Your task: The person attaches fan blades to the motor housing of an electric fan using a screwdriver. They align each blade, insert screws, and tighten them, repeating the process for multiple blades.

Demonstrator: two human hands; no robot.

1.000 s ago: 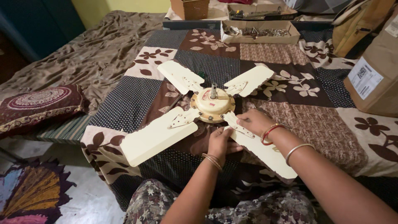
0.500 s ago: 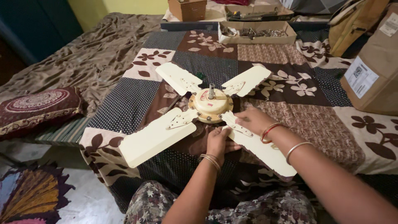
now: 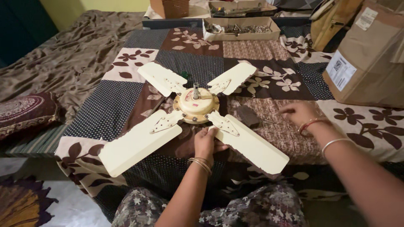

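Patchwork bedspread [image 3: 126,103], brown and dotted navy with leaf prints, covered the work surface. A crumpled brown sheet [image 3: 71,50] lay beyond it to the left.

A large cardboard parcel [image 3: 370,63] with a white label stood at the right edge, a tan bag [image 3: 332,21] behind it.

The cream ceiling fan [image 3: 195,107] lay flat in the middle of the bedspread, shaft up, with four blades spread in a cross. The near-left blade [image 3: 139,143] reached toward the bedspread's front edge. The near-right blade [image 3: 248,143] ran toward the person's lap.

A shallow cardboard tray [image 3: 273,33] of metal hardware sat at the far edge. A second tray [image 3: 240,6] and a woven brown basket [image 3: 170,7] stood behind it.

A patterned maroon cushion [image 3: 25,111] lay at the far left.

The left hand [image 3: 206,141], bangles at the wrist, rested just below the hub. Its fingers curled against the inner end of the near-right blade, holding it near the bracket.

The right hand [image 3: 299,113] was off the fan, low over the bedspread to the right. Its fingers were loosely bent, and I could not tell whether they pinched anything. A small dark object [image 3: 247,115] lay between that hand and the hub, too blurred to identify.
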